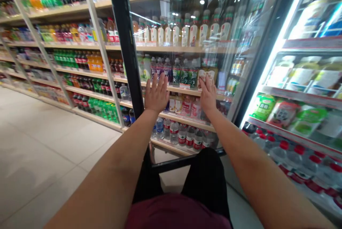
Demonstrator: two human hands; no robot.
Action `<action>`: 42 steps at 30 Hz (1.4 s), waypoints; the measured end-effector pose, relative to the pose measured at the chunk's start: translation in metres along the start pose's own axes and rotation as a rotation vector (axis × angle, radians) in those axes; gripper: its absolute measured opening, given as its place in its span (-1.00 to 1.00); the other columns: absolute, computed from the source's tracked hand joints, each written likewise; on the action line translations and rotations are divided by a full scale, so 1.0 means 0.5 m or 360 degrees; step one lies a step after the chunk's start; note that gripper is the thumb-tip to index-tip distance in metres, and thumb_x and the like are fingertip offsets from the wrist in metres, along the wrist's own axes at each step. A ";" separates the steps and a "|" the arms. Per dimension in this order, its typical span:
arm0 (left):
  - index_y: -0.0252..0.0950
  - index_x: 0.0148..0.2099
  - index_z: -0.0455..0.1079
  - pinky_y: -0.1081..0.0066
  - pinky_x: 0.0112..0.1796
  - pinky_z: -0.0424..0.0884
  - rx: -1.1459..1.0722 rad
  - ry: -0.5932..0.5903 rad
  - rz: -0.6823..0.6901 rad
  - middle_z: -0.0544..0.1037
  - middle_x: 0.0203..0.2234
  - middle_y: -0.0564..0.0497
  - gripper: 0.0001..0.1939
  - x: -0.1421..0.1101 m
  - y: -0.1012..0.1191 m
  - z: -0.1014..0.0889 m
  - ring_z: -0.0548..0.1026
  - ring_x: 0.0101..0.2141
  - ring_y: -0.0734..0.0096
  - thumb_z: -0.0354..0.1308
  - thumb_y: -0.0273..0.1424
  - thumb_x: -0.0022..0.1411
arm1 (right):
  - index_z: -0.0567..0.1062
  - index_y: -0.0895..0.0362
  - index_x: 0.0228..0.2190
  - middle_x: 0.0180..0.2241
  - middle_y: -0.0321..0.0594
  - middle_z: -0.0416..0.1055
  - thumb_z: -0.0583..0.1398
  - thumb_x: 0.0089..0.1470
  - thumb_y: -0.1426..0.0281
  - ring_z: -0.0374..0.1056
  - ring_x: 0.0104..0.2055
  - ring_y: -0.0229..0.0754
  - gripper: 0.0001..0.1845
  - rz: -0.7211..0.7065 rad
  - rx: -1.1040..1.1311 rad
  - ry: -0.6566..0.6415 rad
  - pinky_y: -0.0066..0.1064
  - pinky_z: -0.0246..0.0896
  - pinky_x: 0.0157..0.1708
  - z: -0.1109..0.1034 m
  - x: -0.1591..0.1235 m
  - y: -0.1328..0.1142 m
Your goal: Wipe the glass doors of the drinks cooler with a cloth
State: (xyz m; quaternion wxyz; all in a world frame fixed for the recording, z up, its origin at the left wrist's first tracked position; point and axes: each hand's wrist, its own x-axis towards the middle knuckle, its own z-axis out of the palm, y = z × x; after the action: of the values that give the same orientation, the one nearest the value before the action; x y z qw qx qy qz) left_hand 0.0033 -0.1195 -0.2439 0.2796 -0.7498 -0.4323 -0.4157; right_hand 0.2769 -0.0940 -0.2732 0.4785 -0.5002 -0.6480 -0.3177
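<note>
The glass door of a drinks fridge stands open in front of me, with bottles showing through its pane. My left hand lies flat against the glass near the black frame, fingers spread and nothing in it. Further right, my right hand presses a crumpled, pale beige cloth to the pane; whether it is fabric or paper I cannot tell. Reflections of ceiling lights show on the upper glass.
Lit fridge shelves on the right hold bottles and pouches, with red-capped water bottles low down. Long shelves of drinks run along the left. Pale floor tiles lie at lower left. My knee is close to the door's bottom edge.
</note>
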 end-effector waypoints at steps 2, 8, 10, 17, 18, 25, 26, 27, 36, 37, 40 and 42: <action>-0.44 0.57 0.05 -0.21 0.47 -0.33 -0.0004 -0.0009 -0.0004 -0.03 0.52 -0.23 -0.35 0.000 0.001 -0.001 -0.21 0.51 -0.06 -0.02 -0.37 0.54 | 0.19 -0.01 0.47 0.54 -0.21 -0.08 -0.11 0.38 0.57 -0.26 0.60 0.06 -0.28 0.0074 0.0000 0.0033 0.16 -0.03 0.51 0.001 0.008 0.006; -0.47 0.57 0.03 -0.19 0.47 -0.33 0.0012 -0.0027 -0.0002 -0.05 0.52 -0.23 -0.32 0.002 0.008 -0.008 -0.21 0.51 -0.05 0.00 -0.39 0.51 | 0.13 0.04 0.49 0.52 -0.11 -0.03 -0.10 0.36 0.56 -0.27 0.60 0.06 -0.26 0.0140 0.0136 0.0140 0.24 -0.11 0.52 0.013 -0.051 0.018; -0.46 0.56 0.05 -0.18 0.47 -0.33 0.0010 -0.0018 -0.0010 -0.02 0.52 -0.23 -0.33 0.002 0.008 -0.008 -0.21 0.51 -0.04 0.00 -0.38 0.51 | 0.14 0.04 0.49 0.51 -0.11 -0.03 -0.10 0.35 0.56 -0.24 0.59 0.03 -0.26 0.0164 0.0116 0.0175 0.22 -0.09 0.52 0.015 -0.043 0.031; -0.45 0.57 0.03 -0.21 0.47 -0.35 -0.0003 -0.0029 -0.0012 -0.06 0.53 -0.23 -0.31 0.003 0.006 -0.006 -0.22 0.51 -0.06 0.00 -0.38 0.51 | 0.25 0.20 0.42 0.50 0.03 -0.02 -0.11 0.30 0.55 -0.22 0.59 -0.01 -0.29 0.0340 0.0140 0.0379 0.13 -0.07 0.51 0.027 -0.028 0.066; -0.45 0.57 0.02 -0.22 0.47 -0.35 -0.0008 -0.0027 -0.0013 -0.06 0.53 -0.23 -0.32 0.003 0.007 -0.006 -0.23 0.51 -0.06 0.00 -0.38 0.51 | 0.26 0.23 0.41 0.49 0.07 -0.01 -0.11 0.29 0.55 -0.21 0.59 0.01 -0.29 0.0353 0.0135 0.0378 0.16 -0.07 0.51 0.029 -0.041 0.069; -0.44 0.57 0.03 -0.21 0.47 -0.35 -0.0022 -0.0041 -0.0034 -0.04 0.52 -0.23 -0.32 0.003 0.009 -0.011 -0.22 0.51 -0.07 -0.01 -0.38 0.51 | 0.25 0.26 0.41 0.50 0.11 -0.03 -0.09 0.22 0.56 -0.20 0.58 0.03 -0.25 0.0457 0.0089 0.0386 0.19 -0.05 0.48 0.026 -0.033 0.132; -0.44 0.57 0.03 -0.20 0.47 -0.35 -0.0023 -0.0046 -0.0040 -0.04 0.53 -0.22 -0.32 0.003 0.010 -0.012 -0.22 0.51 -0.06 -0.01 -0.38 0.50 | 0.24 0.26 0.41 0.50 0.11 -0.04 -0.08 0.20 0.56 -0.21 0.59 0.03 -0.24 0.0469 0.0084 0.0384 0.18 -0.06 0.49 0.024 -0.027 0.141; -0.44 0.57 0.03 -0.20 0.47 -0.35 -0.0024 -0.0054 -0.0045 -0.04 0.53 -0.21 -0.31 0.003 0.011 -0.014 -0.22 0.51 -0.06 0.00 -0.38 0.50 | 0.23 0.26 0.42 0.50 0.11 -0.05 -0.07 0.19 0.57 -0.22 0.59 0.03 -0.22 0.0487 0.0082 0.0372 0.18 -0.07 0.49 0.022 -0.025 0.148; -0.47 0.57 0.02 -0.19 0.47 -0.33 0.0011 -0.0035 -0.0009 -0.05 0.52 -0.23 -0.33 0.002 0.012 -0.014 -0.22 0.51 -0.06 -0.01 -0.38 0.52 | 0.20 0.32 0.43 0.49 0.18 -0.04 -0.07 0.14 0.61 -0.15 0.57 0.06 -0.18 0.0755 0.0079 0.0266 0.15 -0.01 0.48 0.012 -0.065 0.161; -0.47 0.57 0.02 -0.19 0.47 -0.32 0.0016 -0.0034 -0.0004 -0.05 0.52 -0.24 -0.32 0.001 0.011 -0.013 -0.21 0.51 -0.06 -0.01 -0.38 0.52 | 0.17 0.33 0.44 0.49 0.17 -0.04 -0.06 0.13 0.61 -0.16 0.57 0.06 -0.16 0.0778 0.0077 0.0270 0.16 -0.04 0.49 0.008 -0.055 0.163; -0.46 0.57 0.02 -0.21 0.47 -0.32 0.0018 -0.0025 0.0002 -0.06 0.52 -0.23 -0.32 0.001 0.007 -0.008 -0.21 0.51 -0.07 -0.01 -0.39 0.52 | 0.12 0.30 0.46 0.51 0.12 -0.10 -0.05 0.13 0.62 -0.22 0.59 0.05 -0.14 0.0769 0.0081 0.0243 0.16 -0.10 0.51 -0.004 -0.035 0.160; -0.45 0.58 0.02 -0.22 0.47 -0.31 0.0009 -0.0010 0.0009 -0.05 0.52 -0.22 -0.32 0.001 0.005 -0.005 -0.22 0.51 -0.07 -0.01 -0.39 0.52 | 0.13 0.28 0.46 0.53 0.09 -0.13 -0.05 0.17 0.60 -0.27 0.59 0.03 -0.17 0.0680 0.0100 0.0179 0.15 -0.13 0.52 -0.011 -0.046 0.148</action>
State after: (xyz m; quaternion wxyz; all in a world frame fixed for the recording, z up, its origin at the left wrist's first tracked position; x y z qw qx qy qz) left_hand 0.0045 -0.1226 -0.2422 0.2814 -0.7515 -0.4323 -0.4113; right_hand 0.3502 -0.0847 -0.2979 0.5857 -0.5923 -0.5093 -0.2163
